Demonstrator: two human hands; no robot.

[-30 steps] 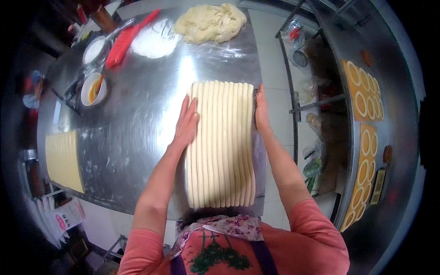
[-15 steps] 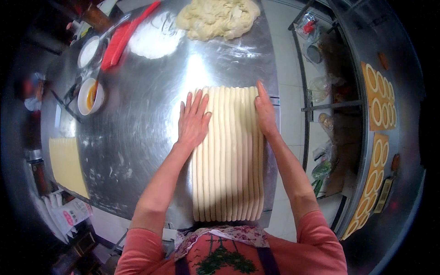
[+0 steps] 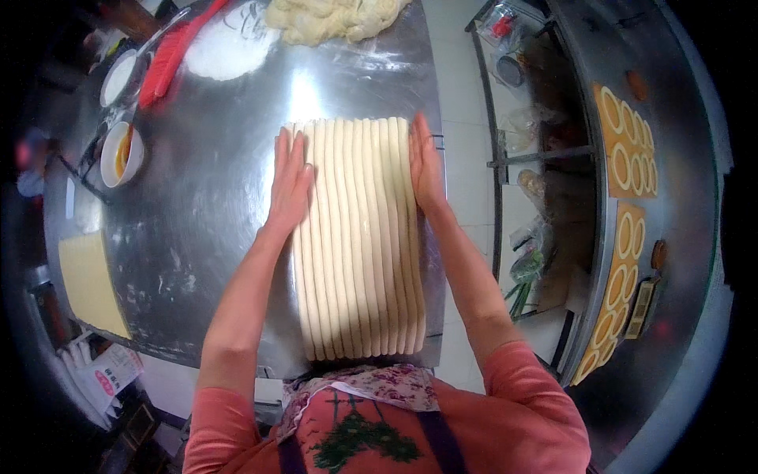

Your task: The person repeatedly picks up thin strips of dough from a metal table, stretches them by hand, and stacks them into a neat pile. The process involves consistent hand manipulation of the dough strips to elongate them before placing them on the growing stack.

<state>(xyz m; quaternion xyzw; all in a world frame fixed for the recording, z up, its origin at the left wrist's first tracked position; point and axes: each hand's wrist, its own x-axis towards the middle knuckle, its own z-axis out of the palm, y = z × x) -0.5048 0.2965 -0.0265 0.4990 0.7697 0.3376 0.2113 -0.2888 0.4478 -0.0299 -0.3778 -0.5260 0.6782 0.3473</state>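
Observation:
Several long, pale dough strips lie side by side on the steel worktable, running away from my body as one block. Along the far part of its left side rests my left hand, turned on edge, fingers stretched out and the thumb by the outermost strip. My right hand stands against the right side at about the same height, with its fingers straight and pointing away from me. The block sits between my two palms, and neither hand grasps a strip.
On the worktable are a large dough mass, a flour pile, a red-bristled brush, a white bowl of yellow-orange liquid and a pale yellow sheet. A shelf rack and trays of rings stand to the right.
My left hand has turned from lying flat over the left strips to standing on edge beside them. My right hand stays along the right side. The whole view has shifted.

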